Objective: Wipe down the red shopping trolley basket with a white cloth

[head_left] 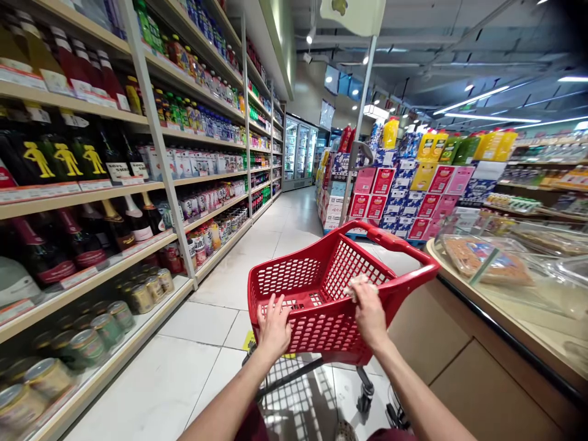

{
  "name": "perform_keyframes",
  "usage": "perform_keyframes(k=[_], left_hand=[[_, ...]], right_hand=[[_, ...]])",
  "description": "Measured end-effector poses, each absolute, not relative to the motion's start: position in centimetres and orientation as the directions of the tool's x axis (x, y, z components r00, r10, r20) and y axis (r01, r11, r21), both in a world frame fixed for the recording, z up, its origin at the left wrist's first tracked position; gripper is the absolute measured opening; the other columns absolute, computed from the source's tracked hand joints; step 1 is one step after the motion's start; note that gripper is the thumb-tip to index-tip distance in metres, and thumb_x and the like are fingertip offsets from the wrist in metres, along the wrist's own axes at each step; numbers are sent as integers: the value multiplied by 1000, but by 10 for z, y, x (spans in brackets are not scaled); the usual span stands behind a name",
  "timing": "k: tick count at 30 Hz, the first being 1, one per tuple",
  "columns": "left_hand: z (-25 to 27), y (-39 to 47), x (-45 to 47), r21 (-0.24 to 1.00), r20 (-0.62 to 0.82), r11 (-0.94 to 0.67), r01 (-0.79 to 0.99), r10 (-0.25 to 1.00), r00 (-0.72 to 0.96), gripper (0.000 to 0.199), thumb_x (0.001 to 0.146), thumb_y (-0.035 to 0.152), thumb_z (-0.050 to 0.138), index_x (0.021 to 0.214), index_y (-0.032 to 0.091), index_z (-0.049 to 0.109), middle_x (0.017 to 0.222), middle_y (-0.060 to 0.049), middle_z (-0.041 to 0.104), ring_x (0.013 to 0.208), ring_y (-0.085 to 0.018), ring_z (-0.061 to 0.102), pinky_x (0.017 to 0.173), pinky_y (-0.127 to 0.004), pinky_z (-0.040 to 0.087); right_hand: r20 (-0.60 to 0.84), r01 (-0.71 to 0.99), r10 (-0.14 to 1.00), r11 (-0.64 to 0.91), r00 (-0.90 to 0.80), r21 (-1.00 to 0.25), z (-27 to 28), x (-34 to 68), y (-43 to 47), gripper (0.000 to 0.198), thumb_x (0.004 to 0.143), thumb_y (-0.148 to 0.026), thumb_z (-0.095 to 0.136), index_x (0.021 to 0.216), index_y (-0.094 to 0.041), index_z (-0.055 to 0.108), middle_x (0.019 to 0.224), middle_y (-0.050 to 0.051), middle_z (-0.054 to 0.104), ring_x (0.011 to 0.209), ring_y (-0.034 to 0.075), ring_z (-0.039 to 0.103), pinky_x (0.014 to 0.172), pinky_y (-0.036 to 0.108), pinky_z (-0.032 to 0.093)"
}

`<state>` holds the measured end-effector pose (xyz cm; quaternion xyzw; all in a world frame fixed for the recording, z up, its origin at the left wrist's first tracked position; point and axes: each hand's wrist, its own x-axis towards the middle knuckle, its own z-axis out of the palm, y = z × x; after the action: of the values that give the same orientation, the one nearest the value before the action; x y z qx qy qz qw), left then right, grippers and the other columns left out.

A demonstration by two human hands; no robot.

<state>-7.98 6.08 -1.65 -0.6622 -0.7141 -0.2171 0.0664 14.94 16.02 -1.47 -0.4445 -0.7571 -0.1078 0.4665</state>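
Gripping red shopping basket (pixel 321 288) rear rim: our left hand (pixel 274 324) fingers curled over it, right hand (pixel 369 309) pressing pale cloth (pixel 357 283) on rim. Basket dead ahead, long axis down aisle; hands equally near.

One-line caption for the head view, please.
Both hands, left hand and right hand, rest on the rim of a red basket on a cart in a supermarket aisle.

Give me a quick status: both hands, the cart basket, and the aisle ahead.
Left hand gripping red basket rear rim. Right hand on the rim, pale crumpled item under its fingers. Aisle floor ahead open; boxed display front right.
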Motion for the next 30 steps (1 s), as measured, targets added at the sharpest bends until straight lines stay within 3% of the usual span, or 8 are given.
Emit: perform_keyframes(k=[4, 7, 12, 17, 20, 24, 30], left_hand=[[-16, 64, -75, 250, 376, 29, 968, 918, -125, 40, 67, 9, 41, 102, 24, 55, 136, -2, 38, 129, -25, 22, 101, -57, 17], [-17, 63, -76, 257, 372, 17, 966, 921, -115, 41, 66, 8, 41, 101, 24, 55, 137, -2, 37, 129, -25, 21, 101, -56, 17], [-19, 63, -78, 243, 354, 8, 970, 930, -96, 47, 63, 6, 41, 104, 24, 54, 136, -2, 39, 130, -24, 19, 102, -55, 16], [-17, 59, -86, 167, 304, -80, 983, 952, 26, 62, 63, 7, 41, 123, 22, 41, 140, -4, 32, 131, -23, 16, 105, -52, 13], [-21, 51, -101, 158, 303, -6, 987, 952, -43, 66, 65, 7, 39, 129, 18, 34, 141, -8, 29, 132, -23, 15, 105, -51, 11], [-31, 44, -114, 189, 281, 141, 972, 941, -191, 65, 64, 7, 39, 129, 13, 34, 141, -12, 27, 132, -24, 14, 105, -47, 19], [-34, 41, -114, 182, 256, 90, 979, 957, -135, 69, 62, 7, 40, 130, 15, 31, 142, -9, 27, 132, -22, 13, 106, -44, 20]], right_hand=[[762, 665, 456, 746, -460, -45, -28, 105, 147, 47, 77, -1, 31, 115, -18, 53, 118, 8, 56, 113, 17, 45, 92, 37, 38], [740, 669, 431, 742, -516, 34, -16, 129, 164, 41, 79, -4, 34, 110, -18, 57, 113, 9, 59, 108, 18, 50, 91, 37, 38], [784, 853, 547, 521, -294, -44, -4, 158, 184, 36, 79, -6, 36, 105, -14, 59, 111, 14, 59, 104, 23, 49, 86, 41, 40], [735, 687, 449, 726, -507, 29, -24, 104, 150, 39, 80, -5, 36, 112, -15, 55, 116, 10, 57, 111, 20, 44, 92, 38, 37], [764, 716, 475, 697, -437, -24, -22, 118, 155, 45, 78, -2, 32, 114, -17, 54, 116, 9, 57, 113, 21, 43, 91, 40, 37], [801, 767, 528, 625, -281, -143, -25, 121, 157, 54, 72, 2, 28, 117, -16, 52, 119, 11, 55, 116, 22, 41, 92, 44, 37], [773, 587, 441, 802, -455, -112, -41, 67, 130, 50, 76, -2, 31, 118, -20, 52, 117, 7, 56, 114, 19, 42, 92, 39, 39]])
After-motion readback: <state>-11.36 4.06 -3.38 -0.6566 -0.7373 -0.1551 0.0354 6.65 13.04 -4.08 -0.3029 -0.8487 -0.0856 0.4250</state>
